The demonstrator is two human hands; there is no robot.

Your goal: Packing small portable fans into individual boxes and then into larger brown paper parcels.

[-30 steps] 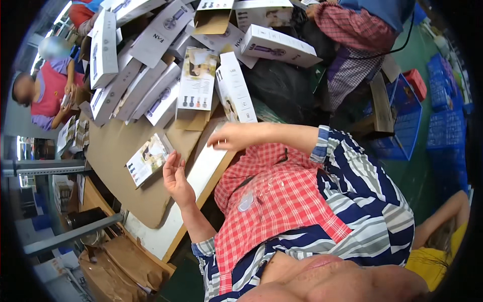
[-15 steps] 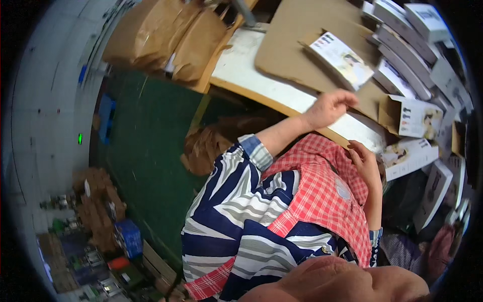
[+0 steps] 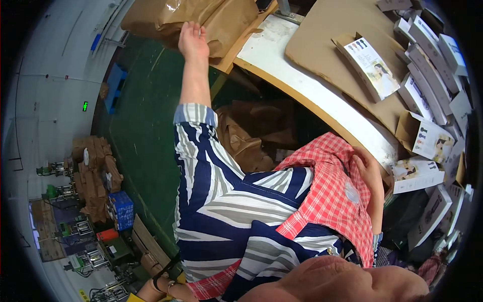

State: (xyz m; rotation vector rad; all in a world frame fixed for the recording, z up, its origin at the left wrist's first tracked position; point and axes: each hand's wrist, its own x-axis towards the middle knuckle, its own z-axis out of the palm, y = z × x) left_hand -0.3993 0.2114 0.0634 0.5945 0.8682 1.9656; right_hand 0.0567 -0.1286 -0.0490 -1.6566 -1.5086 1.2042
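Observation:
My left hand point(image 3: 193, 43) reaches to the far left, in front of a large brown paper package point(image 3: 226, 25) at the table's end. Its fingers are stretched out and hold nothing; whether they touch the paper I cannot tell. My right hand point(image 3: 368, 168) lies at the table edge against my red checked apron point(image 3: 327, 191), fingers loosely bent and apart, with nothing visible in them. Close by it are a white printed box point(image 3: 417, 173) and an open box point(image 3: 435, 143). Another open box point(image 3: 372, 68) lies on a cardboard sheet point(image 3: 322, 45).
Many white boxes point(image 3: 427, 75) are piled along the right of the white table point(image 3: 312, 75). Crumpled brown paper point(image 3: 246, 141) lies beneath the table. Behind at lower left are a blue crate point(image 3: 121, 209), brown packages point(image 3: 95, 171) and another person's arm point(image 3: 151, 292).
My left hand has swung from above the table's front edge to the brown package at far left. My right hand stays by the apron, its fingers lower. The view has shifted slightly.

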